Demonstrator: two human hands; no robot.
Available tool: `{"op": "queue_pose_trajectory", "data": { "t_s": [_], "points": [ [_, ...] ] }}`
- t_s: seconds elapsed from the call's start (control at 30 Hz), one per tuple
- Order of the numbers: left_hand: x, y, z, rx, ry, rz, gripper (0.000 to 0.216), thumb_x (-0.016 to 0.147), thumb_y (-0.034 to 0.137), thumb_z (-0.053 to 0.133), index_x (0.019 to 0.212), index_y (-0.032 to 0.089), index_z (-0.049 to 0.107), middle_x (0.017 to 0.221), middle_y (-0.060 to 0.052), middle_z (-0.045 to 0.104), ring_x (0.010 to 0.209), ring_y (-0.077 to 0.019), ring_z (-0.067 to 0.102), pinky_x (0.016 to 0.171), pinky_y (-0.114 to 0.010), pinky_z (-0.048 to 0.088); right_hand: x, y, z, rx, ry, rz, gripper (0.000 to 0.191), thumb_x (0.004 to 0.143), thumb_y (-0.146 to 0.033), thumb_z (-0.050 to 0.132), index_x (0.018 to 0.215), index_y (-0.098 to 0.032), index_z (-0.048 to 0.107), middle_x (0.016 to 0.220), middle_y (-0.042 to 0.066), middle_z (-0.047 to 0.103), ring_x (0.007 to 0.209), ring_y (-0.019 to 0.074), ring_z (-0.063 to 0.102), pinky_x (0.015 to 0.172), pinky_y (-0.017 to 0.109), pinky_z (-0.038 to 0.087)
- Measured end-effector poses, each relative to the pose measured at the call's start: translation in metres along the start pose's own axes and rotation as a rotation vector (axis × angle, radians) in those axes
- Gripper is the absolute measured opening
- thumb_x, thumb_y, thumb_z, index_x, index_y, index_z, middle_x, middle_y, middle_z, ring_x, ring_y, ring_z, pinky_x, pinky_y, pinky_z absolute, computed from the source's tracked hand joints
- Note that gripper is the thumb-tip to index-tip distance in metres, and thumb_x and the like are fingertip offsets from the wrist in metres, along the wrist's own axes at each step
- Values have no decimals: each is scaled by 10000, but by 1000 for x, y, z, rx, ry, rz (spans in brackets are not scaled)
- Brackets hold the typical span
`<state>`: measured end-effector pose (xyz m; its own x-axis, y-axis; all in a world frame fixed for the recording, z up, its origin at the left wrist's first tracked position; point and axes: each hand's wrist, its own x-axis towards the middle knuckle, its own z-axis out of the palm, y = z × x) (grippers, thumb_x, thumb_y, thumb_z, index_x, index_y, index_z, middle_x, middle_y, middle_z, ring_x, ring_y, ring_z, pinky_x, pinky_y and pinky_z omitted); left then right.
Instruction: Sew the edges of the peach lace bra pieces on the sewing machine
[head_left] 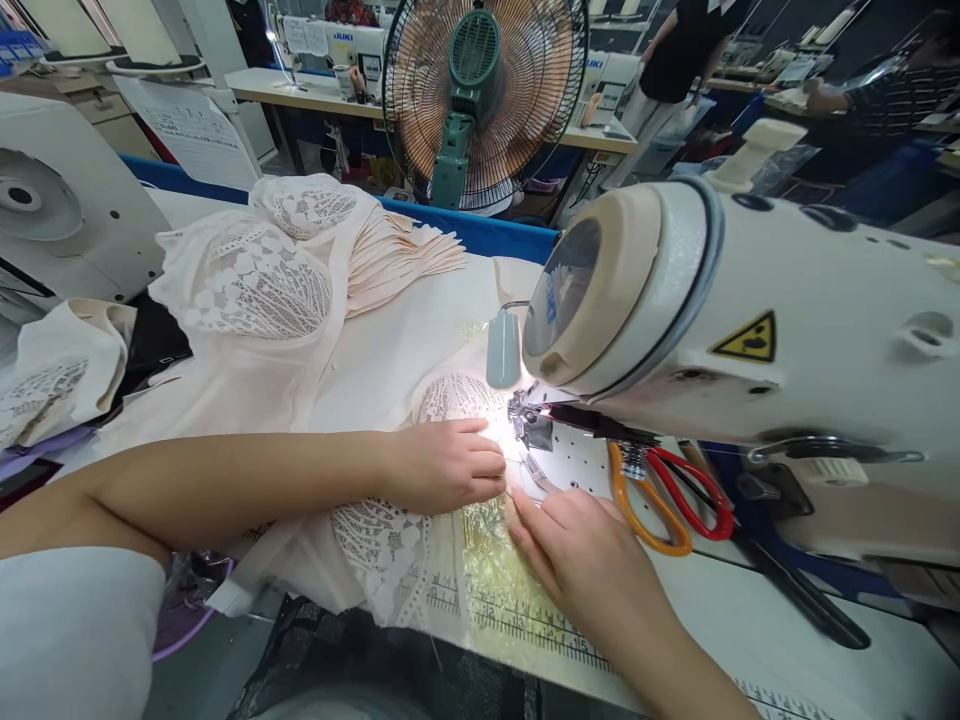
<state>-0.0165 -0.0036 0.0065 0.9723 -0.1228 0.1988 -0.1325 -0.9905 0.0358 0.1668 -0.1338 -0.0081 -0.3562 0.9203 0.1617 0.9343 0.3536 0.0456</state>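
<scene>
A cream lace bra (379, 535) lies on the sewing machine bed, part of it under the lit presser foot (517, 408). My left hand (446, 465) rests on it just left of the foot, fingers curled together on the fabric. Close in front of the foot, my right hand (577, 545) pinches the fabric edge between thumb and forefinger; the fingertips partly hide that edge. The white sewing machine (750, 320) reaches in from the right, its needle lost in the glare.
Orange-handled scissors (651, 510) and red-handled scissors (701, 495) lie right of my right hand. Stacked lace bras (255, 280) cover the back left. Behind the table stands a fan (480, 100). A person in a black top (686, 50) stands farther back.
</scene>
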Motion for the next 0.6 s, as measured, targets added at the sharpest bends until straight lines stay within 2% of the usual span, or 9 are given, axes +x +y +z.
{"op": "queue_pose_trajectory", "data": {
  "t_s": [0.1, 0.27, 0.4, 0.6],
  "points": [
    [2, -4, -1, -15, -8, -18, 308, 937, 191, 359, 823, 180, 645, 895, -69, 632, 904, -165, 546, 884, -392, 408, 10, -5, -5, -33, -94, 46, 287, 910, -275, 404, 1053, -192, 639, 566, -4, 545, 555, 171, 510, 550, 303, 260],
    [5, -17, 0, 16, 76, -8, 372, 949, 167, 338, 727, 161, 637, 829, -57, 630, 867, -151, 547, 872, -373, 399, 25, -12, -17, -78, -254, 122, 366, 895, -245, 406, 1198, -117, 568, 486, 5, 566, 481, 197, 566, 470, 298, 278],
    [6, -28, 2, 48, 78, 23, 342, 939, 150, 354, 798, 171, 665, 829, -59, 647, 875, -157, 565, 895, -404, 396, 37, -17, -23, -97, -335, 169, 440, 881, -277, 442, 1260, -61, 501, 434, 2, 552, 404, 210, 560, 393, 291, 218],
    [7, -41, -1, 78, 71, 33, 288, 894, 91, 388, 912, 160, 667, 907, -87, 670, 938, -191, 575, 776, -360, 425, 49, -19, -26, -80, -405, 211, 482, 872, -292, 440, 1266, -19, 483, 460, 40, 590, 438, 243, 590, 391, 309, 221]
  ]
}}
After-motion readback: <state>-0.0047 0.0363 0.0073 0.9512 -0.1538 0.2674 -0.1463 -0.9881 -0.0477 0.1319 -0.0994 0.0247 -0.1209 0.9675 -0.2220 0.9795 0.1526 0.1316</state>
